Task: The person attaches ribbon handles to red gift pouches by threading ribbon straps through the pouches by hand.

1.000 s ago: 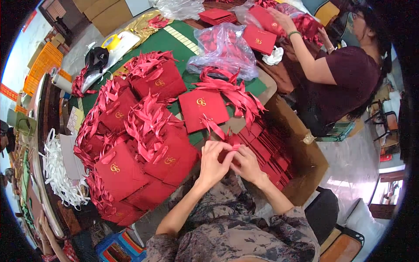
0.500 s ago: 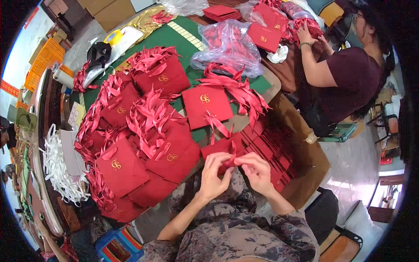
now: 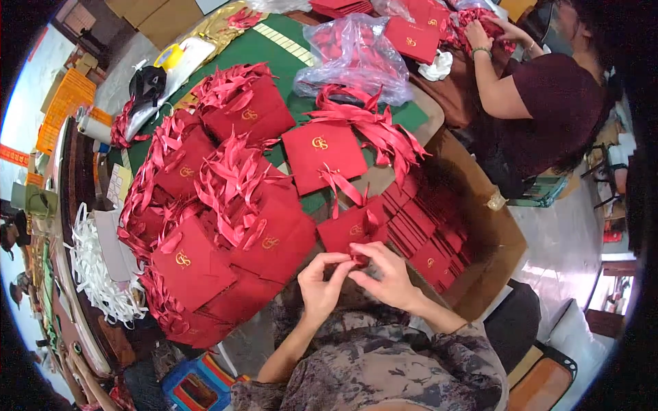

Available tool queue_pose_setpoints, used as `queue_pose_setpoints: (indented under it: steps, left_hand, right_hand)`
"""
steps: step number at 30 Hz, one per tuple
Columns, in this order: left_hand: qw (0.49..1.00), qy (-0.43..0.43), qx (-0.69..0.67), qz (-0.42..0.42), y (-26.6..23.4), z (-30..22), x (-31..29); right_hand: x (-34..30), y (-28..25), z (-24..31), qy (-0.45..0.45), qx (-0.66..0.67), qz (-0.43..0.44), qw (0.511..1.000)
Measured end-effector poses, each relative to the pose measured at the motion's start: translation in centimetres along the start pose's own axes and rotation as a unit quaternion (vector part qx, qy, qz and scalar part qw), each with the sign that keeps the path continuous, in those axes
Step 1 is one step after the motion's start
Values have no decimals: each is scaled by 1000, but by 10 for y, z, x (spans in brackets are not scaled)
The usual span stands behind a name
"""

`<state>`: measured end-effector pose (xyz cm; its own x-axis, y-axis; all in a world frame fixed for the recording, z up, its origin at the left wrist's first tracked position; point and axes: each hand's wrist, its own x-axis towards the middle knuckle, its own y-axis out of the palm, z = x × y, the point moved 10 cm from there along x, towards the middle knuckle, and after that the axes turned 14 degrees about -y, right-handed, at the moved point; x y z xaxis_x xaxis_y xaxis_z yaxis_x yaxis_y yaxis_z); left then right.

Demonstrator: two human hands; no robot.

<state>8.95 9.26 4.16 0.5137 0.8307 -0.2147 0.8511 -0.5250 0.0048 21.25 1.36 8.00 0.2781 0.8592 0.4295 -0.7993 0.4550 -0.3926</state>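
Note:
In front of me, my left hand [image 3: 322, 282] and my right hand [image 3: 385, 274] meet with pinched fingers on a red ribbon [image 3: 358, 259]. Just beyond my fingertips lies a small red paper bag [image 3: 343, 227] with a gold emblem; the ribbon seems to belong to it, though my fingers hide the join. Another red bag [image 3: 323, 154] lies flat farther off, beside a bundle of loose red ribbons [image 3: 387, 130]. To the left, a large heap of red bags [image 3: 271, 240] with ribbon handles covers the table.
A cardboard box [image 3: 490, 226] filled with stacked red bags stands at my right. Beyond it, a co-worker [image 3: 548, 116] handles red ribbons. A clear plastic bag [image 3: 353, 58] of red items lies on the green table surface [image 3: 284, 34]. White ribbons [image 3: 99, 274] hang at the left.
Both my hands have shifted slightly left and down, and my right hand has turned over toward the left. The fingertips stay together on the ribbon. The view has tilted a little.

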Motion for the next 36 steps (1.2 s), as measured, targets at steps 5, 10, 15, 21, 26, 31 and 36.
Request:
queue_pose_setpoints:
  steps: [5, 10, 15, 21, 26, 31, 36]
  left_hand:
    - [997, -59, -8, 46, -2, 10, 11]
    - [992, -81, 63, 70, -2, 14, 21]
    - [983, -24, 176, 47, 4, -16, 30]
    - [868, 176, 459, -66, 17, -53, 37]
    - [838, 178, 513, -53, 25, -38, 44]
    - [834, 167, 524, -47, 26, -32, 50]
    - [860, 141, 490, -26, 26, -33, 56]
  right_hand:
    - [-5, 6, -16, 11, 45, -1, 999]
    - [0, 10, -22, -16, -14, -16, 1000]
    - [9, 9, -34, 24, -28, 3, 999]
    - [16, 4, -52, 44, -36, -62, 996]
    - [21, 12, -59, 27, -61, -76, 995]
    - [20, 17, -68, 56, -43, -65, 995]
    - [12, 21, -81, 124, -15, -48, 991]
